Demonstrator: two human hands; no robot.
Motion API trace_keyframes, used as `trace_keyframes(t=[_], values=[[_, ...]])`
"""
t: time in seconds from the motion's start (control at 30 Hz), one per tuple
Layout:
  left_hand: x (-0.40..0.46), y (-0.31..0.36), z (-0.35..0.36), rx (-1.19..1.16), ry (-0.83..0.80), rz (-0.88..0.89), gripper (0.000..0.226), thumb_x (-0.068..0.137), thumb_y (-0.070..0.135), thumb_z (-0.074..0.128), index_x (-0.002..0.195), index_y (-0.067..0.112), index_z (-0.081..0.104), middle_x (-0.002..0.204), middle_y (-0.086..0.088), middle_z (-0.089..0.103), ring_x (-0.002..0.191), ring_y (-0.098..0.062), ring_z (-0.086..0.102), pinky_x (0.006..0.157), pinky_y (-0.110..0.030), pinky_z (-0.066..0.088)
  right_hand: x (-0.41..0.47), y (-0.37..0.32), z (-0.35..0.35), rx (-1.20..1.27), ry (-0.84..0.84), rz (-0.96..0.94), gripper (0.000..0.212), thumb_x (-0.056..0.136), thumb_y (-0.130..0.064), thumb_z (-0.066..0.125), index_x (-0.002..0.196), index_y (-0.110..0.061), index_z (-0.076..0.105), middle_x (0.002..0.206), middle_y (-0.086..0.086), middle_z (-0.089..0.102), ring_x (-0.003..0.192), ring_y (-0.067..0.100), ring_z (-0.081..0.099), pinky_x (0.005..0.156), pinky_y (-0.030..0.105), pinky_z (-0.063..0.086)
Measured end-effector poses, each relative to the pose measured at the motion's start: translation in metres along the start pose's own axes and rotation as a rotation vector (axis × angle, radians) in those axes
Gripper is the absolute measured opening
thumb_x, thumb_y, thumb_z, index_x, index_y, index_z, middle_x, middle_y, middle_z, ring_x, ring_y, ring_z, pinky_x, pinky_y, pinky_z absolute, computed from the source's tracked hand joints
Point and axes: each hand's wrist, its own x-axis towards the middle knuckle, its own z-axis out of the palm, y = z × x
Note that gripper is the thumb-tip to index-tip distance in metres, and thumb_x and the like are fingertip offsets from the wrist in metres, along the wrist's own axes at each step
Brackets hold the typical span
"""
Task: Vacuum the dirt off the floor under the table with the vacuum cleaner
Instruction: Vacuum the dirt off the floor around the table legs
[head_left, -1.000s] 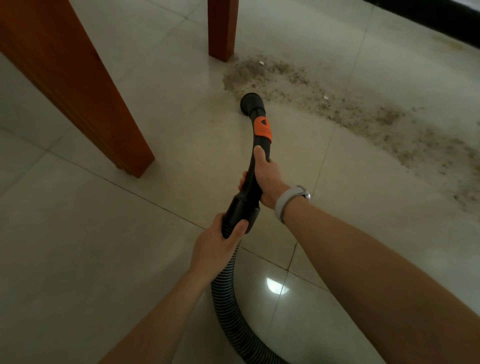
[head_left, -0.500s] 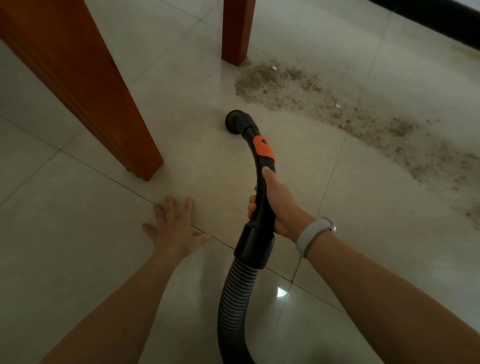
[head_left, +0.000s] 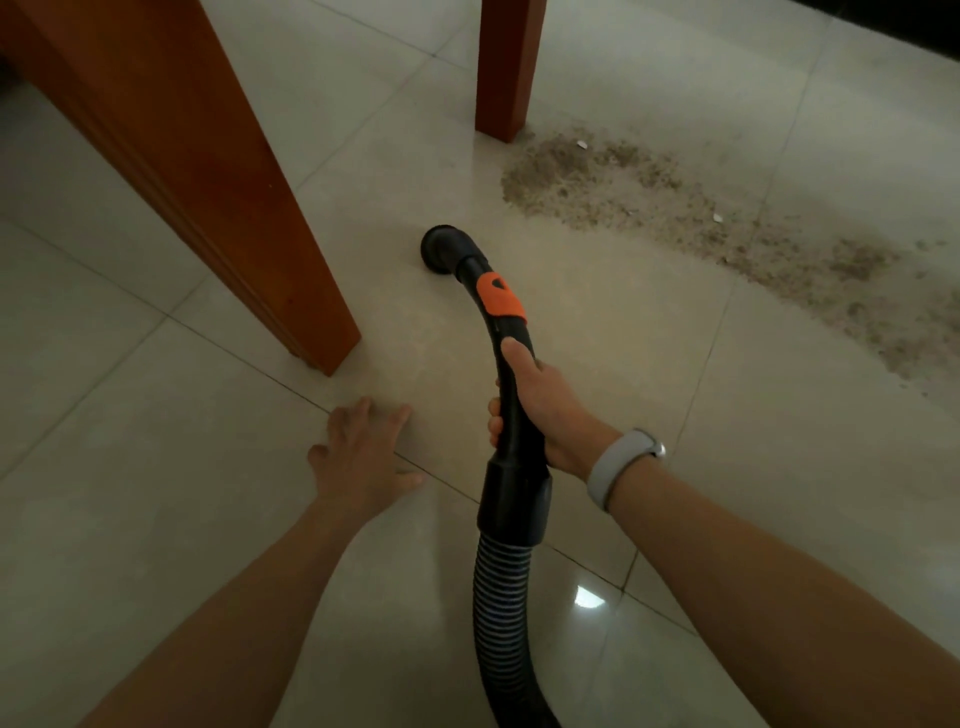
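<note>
Here, crouched by the worktop leg (head_left: 171, 156), my left hand (head_left: 363, 452) rests flat on the floor (head_left: 130, 493) while my right hand (head_left: 540, 410) grips the wand (head_left: 511, 374), whose nozzle (head_left: 441, 248) should swing right, low and slow, into the dirt (head_left: 675, 208) beside the far leg (head_left: 506, 67).

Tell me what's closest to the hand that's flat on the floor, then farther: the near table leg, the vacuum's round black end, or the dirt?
From the left hand:
1. Near table leg, just ahead and left of it.
2. Vacuum nozzle, ahead and right.
3. Dirt patch, farthest, off to the right by the far table leg.
</note>
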Motion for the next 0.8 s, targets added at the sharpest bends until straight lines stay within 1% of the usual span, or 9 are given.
trace_keyframes(t=[0.17, 0.3, 0.37, 0.53, 0.8], values=[[0.016, -0.003, -0.007, 0.049, -0.036, -0.013, 0.109, 0.067, 0.06, 0.073, 0.147, 0.04, 0.001, 0.155, -0.002, -0.012, 0.143, -0.035, -0.007, 0.107, -0.058, 0.025, 0.026, -0.022, 0.028, -0.252, -0.077, -0.096, 0.033, 0.097, -0.041, 0.045, 0.083, -0.011, 0.043, 0.061, 0.008, 0.051, 0.044, 0.021, 0.05, 0.047, 0.029, 0.048], [0.021, -0.004, -0.008, 0.074, -0.078, 0.002, 0.115, 0.068, 0.06, 0.072, 0.148, 0.039, -0.008, 0.156, -0.003, -0.02, 0.144, -0.033, -0.013, 0.112, -0.057, 0.019, 0.049, -0.046, 0.049, -0.519, -0.158, -0.177, 0.032, 0.097, -0.04, 0.044, 0.08, -0.014, 0.041, 0.062, 0.007, 0.052, 0.044, 0.02, 0.051, 0.044, 0.026, 0.05], [0.021, -0.005, -0.008, 0.076, -0.077, 0.003, 0.115, 0.068, 0.06, 0.072, 0.148, 0.039, -0.008, 0.156, -0.002, -0.021, 0.144, -0.033, -0.014, 0.113, -0.057, 0.016, 0.061, -0.055, 0.057, -0.613, -0.196, -0.212, 0.031, 0.098, -0.039, 0.044, 0.079, -0.014, 0.041, 0.061, 0.006, 0.052, 0.041, 0.018, 0.052, 0.041, 0.024, 0.049], [0.021, -0.005, -0.008, 0.079, -0.087, 0.01, 0.115, 0.068, 0.061, 0.071, 0.148, 0.039, -0.009, 0.156, -0.003, -0.023, 0.144, -0.033, -0.015, 0.114, -0.058, 0.014, 0.088, -0.073, 0.081, -0.745, -0.264, -0.296, 0.03, 0.098, -0.038, 0.044, 0.079, -0.015, 0.04, 0.062, 0.007, 0.053, 0.038, 0.017, 0.052, 0.039, 0.023, 0.048], [0.022, -0.005, -0.009, 0.055, -0.103, 0.006, 0.115, 0.069, 0.054, 0.074, 0.149, 0.037, -0.007, 0.156, -0.003, -0.024, 0.143, -0.034, -0.018, 0.114, -0.059, 0.009, 0.118, -0.098, 0.111, -0.827, -0.302, -0.354, 0.033, 0.098, -0.041, 0.044, 0.078, -0.015, 0.041, 0.063, 0.007, 0.054, 0.04, 0.016, 0.052, 0.038, 0.021, 0.046]])
